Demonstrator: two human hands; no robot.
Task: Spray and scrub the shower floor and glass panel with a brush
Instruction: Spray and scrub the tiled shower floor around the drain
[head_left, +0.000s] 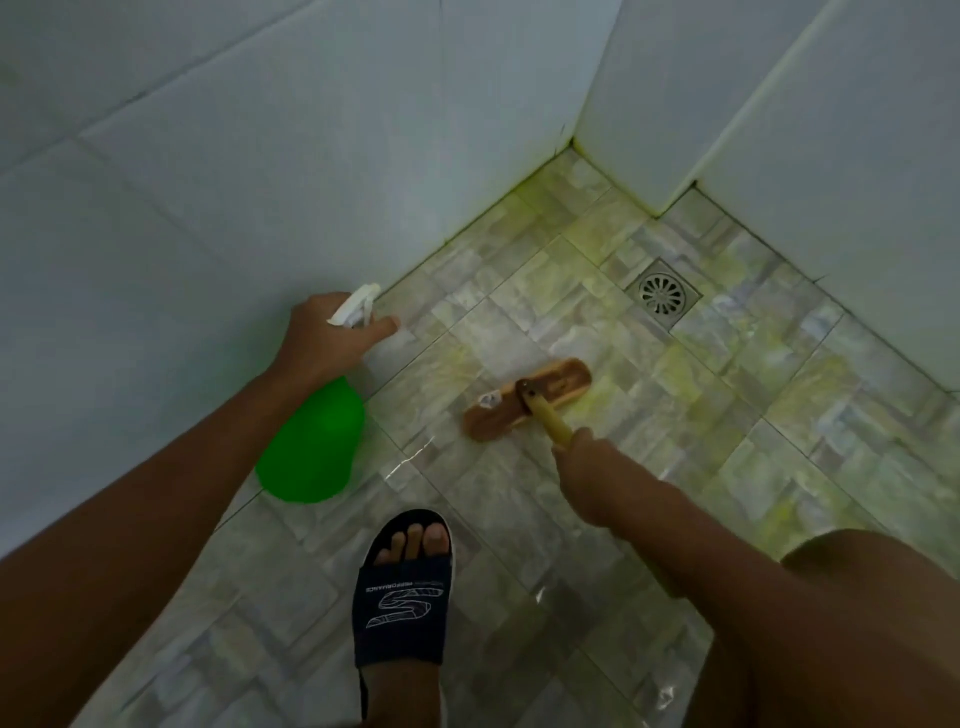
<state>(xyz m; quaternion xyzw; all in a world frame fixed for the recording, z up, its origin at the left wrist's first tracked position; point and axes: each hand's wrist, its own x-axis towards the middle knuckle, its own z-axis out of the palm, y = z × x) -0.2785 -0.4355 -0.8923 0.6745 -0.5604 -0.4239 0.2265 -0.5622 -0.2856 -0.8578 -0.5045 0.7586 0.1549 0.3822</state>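
Your left hand (332, 338) wraps the green spray bottle (311, 441), fingers closed at its trigger, nozzle aimed floorward; your right hand (587, 467) clenches the brush (527, 400) handle, bristles pressed onto the yellow-stained shower floor (675, 415) for scrubbing leverage.

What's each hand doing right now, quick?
Left hand: closed on the green spray bottle, forefinger out along the trigger.
Right hand: closed on the yellow handle of the scrub brush.
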